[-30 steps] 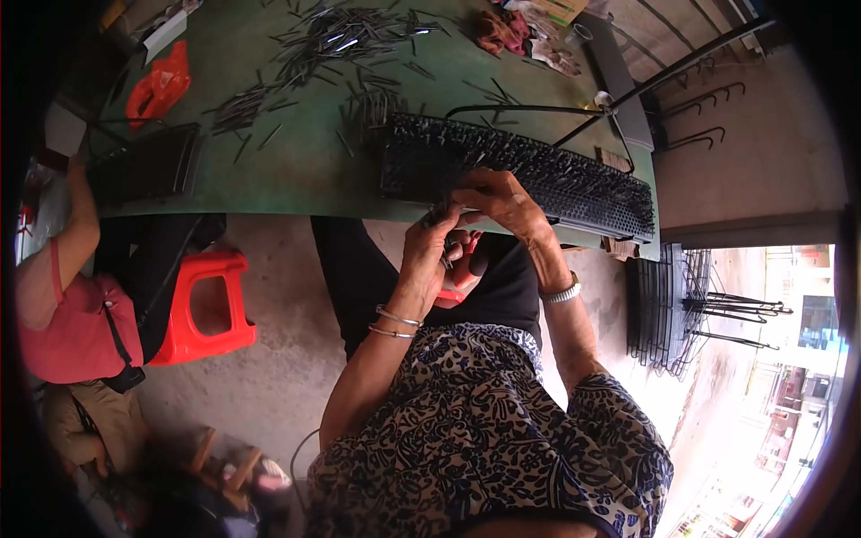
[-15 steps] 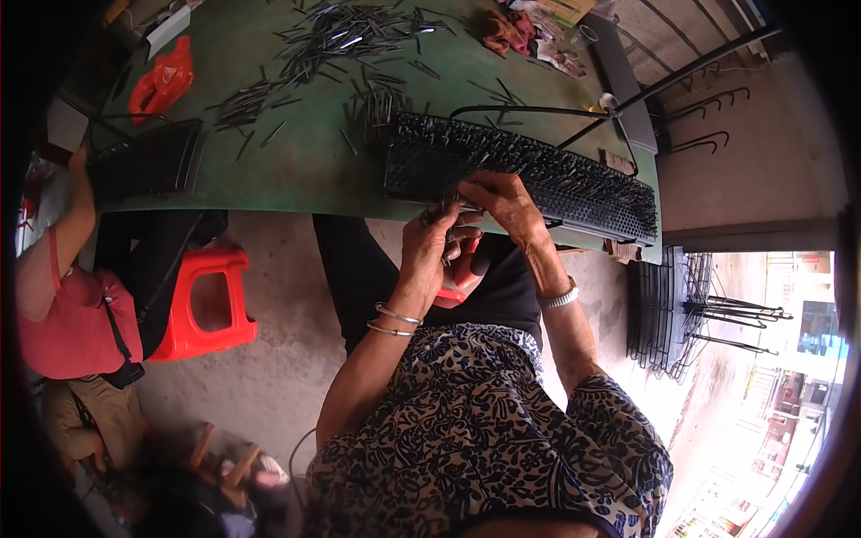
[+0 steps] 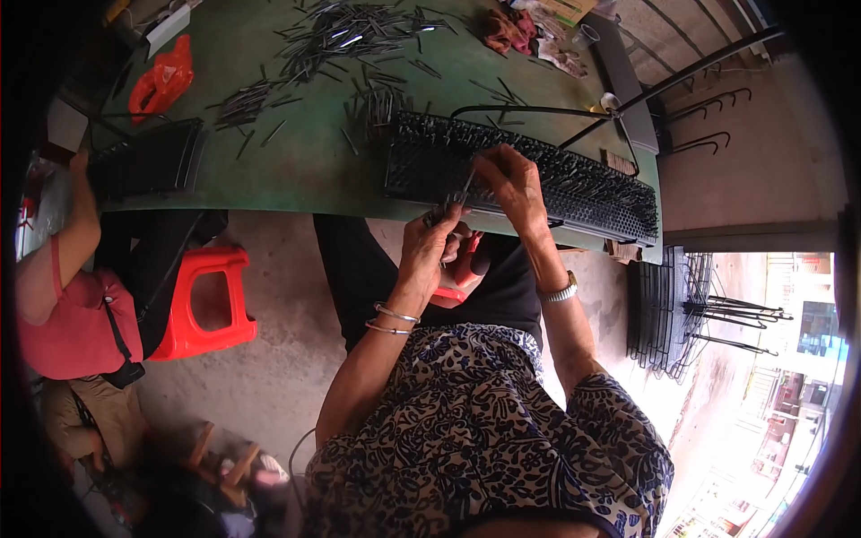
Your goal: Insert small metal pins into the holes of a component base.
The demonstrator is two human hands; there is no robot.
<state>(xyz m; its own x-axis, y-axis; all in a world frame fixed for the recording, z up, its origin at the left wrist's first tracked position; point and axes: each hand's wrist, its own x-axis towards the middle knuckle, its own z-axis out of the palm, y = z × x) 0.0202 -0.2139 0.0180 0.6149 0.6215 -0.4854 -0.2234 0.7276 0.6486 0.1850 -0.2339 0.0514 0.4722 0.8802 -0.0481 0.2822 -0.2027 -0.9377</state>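
Note:
A long black perforated rack [image 3: 574, 204] lies along the table's near edge, with rows of thin dark rods standing in its holes. Over its left half, my right hand [image 3: 516, 184] pinches one slim dark rod [image 3: 468, 186] between thumb and fingertips, its tip pointing down. Just below the rack's front edge, my left hand [image 3: 429, 242] is closed, with the ends of a few dark rods showing at its fingers. How many it holds is hidden. A red and black object [image 3: 468, 267] shows beneath my hands; its kind is unclear.
Loose dark rods [image 3: 345, 40] are heaped on the green table [image 3: 296, 179]. A bent black bar [image 3: 538, 109] arches over the rack. At left stand a red plastic bag [image 3: 166, 79], another black rack [image 3: 148, 161], a red stool [image 3: 211, 305] and a co-worker [image 3: 81, 323]. Wire racks [image 3: 668, 314] stand at right.
My right hand has moved up and away from my left, over the rack, with a rod now visible in its pinch. The left hand has stayed nearly in place.

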